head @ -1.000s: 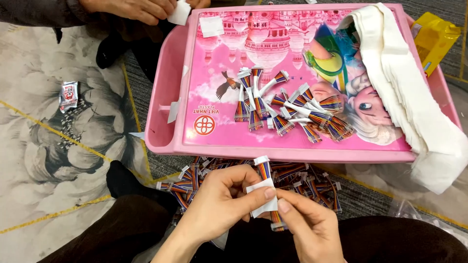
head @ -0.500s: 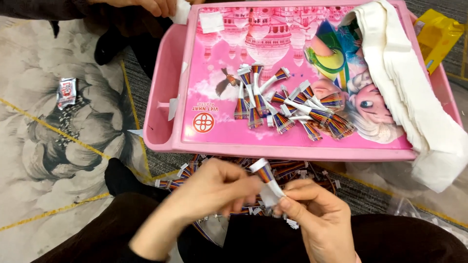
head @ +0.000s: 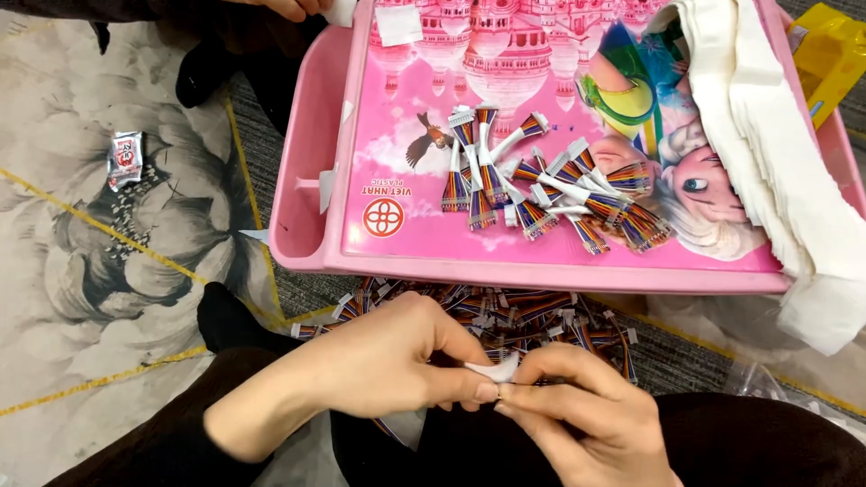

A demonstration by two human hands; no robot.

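Left hand (head: 397,365) low in the middle, curled shut, thumb and first finger pinching a small white paper strip (head: 494,368). Right hand (head: 582,410) just beside it, fingertips touching the left ones, also closed and pinching the same white strip from the other side. Strip sitting right between both hands, above the dark trousers (head: 749,442) on the lap. Hard to tell if a little wire piece hides inside the fingers.

Just behind the hands, on the floor, a heap of short striped wire bundles (head: 505,311) with white plugs, lying half under the edge of the tray. Above that, a big pink plastic tray (head: 307,207) with a cartoon picture of a castle and a girl. On the tray, a small pile of wrapped wire bundles (head: 550,194), each with a white band. Along the right side of the tray, a long stack of white paper strips (head: 776,153), hanging over the edge. Yellow bag (head: 830,50) at the top right corner. Small red and white wrapper (head: 124,158) far left on the grey flower rug (head: 81,298). Another person's hand (head: 289,7) at the very top
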